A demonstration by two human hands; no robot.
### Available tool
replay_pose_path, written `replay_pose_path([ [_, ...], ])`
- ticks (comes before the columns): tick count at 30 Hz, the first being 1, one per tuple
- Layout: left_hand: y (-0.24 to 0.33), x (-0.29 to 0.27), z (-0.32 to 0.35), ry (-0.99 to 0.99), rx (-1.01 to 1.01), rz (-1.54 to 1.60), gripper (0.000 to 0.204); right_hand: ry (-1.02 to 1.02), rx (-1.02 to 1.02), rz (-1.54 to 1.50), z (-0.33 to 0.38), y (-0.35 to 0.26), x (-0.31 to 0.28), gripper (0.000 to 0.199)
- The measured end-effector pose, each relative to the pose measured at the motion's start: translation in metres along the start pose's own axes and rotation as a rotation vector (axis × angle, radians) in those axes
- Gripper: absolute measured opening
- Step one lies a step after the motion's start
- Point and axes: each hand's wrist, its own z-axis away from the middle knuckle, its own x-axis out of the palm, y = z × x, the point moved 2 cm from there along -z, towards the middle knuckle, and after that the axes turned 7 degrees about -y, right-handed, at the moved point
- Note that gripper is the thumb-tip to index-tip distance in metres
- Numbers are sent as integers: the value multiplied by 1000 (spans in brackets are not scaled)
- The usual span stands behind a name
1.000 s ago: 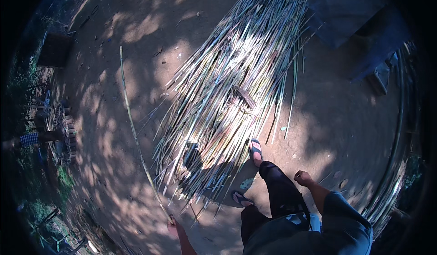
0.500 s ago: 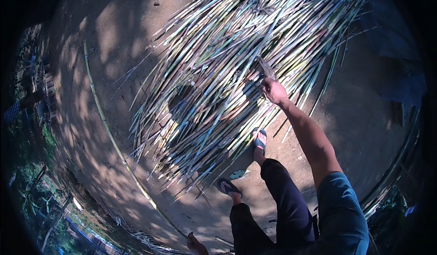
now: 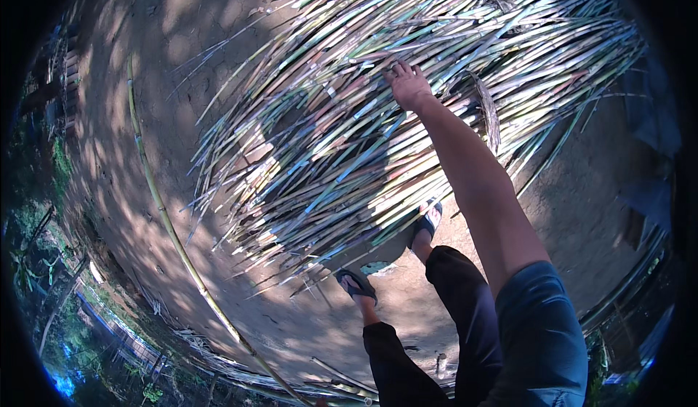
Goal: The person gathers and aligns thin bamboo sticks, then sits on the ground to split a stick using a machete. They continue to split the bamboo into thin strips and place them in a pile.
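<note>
My right hand reaches over a big pile of thin, jointed cane stalks, its fingers spread on or just above them. Nothing shows in its grip. To the right of my forearm, a dry, brown strip of husk or bark lies across the stalks. A single long, yellowish jointed pole curves down the left side, apart from the pile. Its lower end runs out at the bottom edge, where my left hand is out of view.
Bare brown earth with dappled shade surrounds the pile. My sandalled feet stand at its near edge. Cut stalk pieces lie behind me, and bluish sheeting is at the far right. Green plants grow at the left rim.
My right hand has let go of the bark strip and moved left and farther out over the stalks. My left hand, earlier at the long pole's lower end, has left the view.
</note>
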Motion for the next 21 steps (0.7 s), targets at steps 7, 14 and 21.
replay_pose_path([
  [7,3,6,-7,-21,58,89,33,-32,-324,-35,23,4,-28,36],
  [14,17,-37,-12,6,224,321,33,287,-787,-80,163,-98,-142,37],
  [21,92,-178,38,149,469,771,33,386,-1019,-283,360,-233,-292,28],
])
